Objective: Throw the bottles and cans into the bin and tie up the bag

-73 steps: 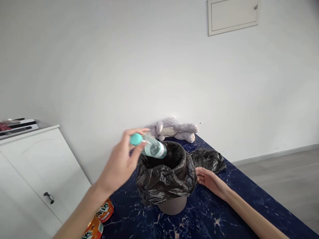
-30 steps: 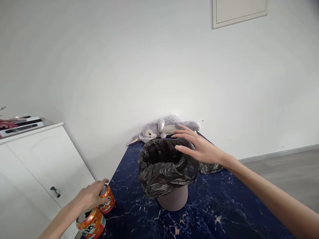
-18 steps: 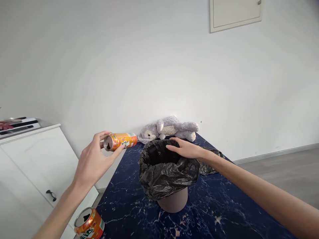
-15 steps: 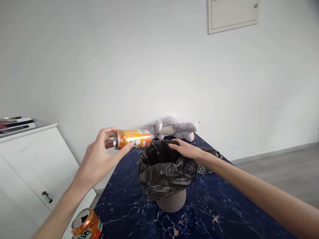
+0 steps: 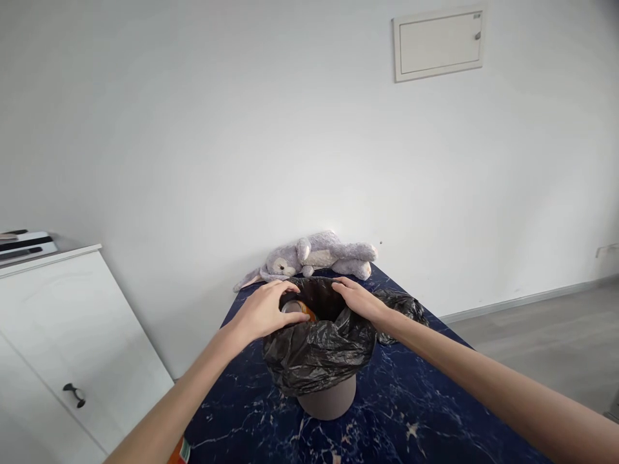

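At the left of the opening of the bin (image 5: 329,401), lined with a black plastic bag (image 5: 319,361), is my left hand (image 5: 265,308). Its thumb and fingers are spread apart. Just below them an orange drink can (image 5: 310,312) lies tilted inside the bag, its silver end towards me; the thumb covers part of it. My right hand (image 5: 360,299) rests on the bag's right rim, fingers over the edge and thumb not visible. Part of another orange can (image 5: 180,451) shows at the bottom left, mostly hidden by my left forearm.
A grey plush rabbit (image 5: 316,254) lies against the wall at the far end of the dark blue marbled table (image 5: 387,412). Crumpled black plastic (image 5: 401,306) sits right of the bin. A white cabinet (image 5: 62,335) stands at left.
My left hand has moved right and down to the bin's mouth; the can it held is now inside the bag, away from its fingertips. My right hand stays on the rim. The view has shifted slightly.
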`<state>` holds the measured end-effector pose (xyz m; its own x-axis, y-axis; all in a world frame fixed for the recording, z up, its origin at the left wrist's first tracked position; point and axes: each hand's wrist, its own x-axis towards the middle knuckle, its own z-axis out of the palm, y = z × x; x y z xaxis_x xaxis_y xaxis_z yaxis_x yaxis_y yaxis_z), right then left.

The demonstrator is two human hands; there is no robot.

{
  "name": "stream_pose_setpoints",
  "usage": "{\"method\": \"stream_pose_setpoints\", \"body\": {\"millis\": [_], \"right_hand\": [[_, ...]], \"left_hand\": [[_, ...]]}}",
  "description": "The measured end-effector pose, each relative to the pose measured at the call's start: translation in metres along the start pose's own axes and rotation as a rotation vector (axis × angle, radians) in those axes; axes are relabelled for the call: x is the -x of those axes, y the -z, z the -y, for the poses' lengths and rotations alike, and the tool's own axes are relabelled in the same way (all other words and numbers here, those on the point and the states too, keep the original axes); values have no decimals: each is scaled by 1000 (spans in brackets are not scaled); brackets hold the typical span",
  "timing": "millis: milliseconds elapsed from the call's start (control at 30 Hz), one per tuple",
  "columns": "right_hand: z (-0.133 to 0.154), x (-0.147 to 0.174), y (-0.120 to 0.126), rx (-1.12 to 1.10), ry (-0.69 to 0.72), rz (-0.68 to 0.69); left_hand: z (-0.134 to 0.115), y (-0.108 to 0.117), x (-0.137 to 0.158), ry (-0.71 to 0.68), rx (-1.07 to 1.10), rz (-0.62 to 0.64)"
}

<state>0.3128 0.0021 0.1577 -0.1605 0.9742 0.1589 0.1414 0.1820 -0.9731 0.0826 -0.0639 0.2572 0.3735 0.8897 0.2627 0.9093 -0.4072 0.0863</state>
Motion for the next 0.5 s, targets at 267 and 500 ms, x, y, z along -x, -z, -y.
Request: {"method": "stream_pose_setpoints", "body": {"millis": [267, 500], "right_hand": [[1, 2, 0, -24, 10, 8], [-6, -4, -2, -18, 49, -1]], "left_hand": [[59, 34, 67, 285, -1, -98], [166, -21, 206, 492, -10, 201]]}}
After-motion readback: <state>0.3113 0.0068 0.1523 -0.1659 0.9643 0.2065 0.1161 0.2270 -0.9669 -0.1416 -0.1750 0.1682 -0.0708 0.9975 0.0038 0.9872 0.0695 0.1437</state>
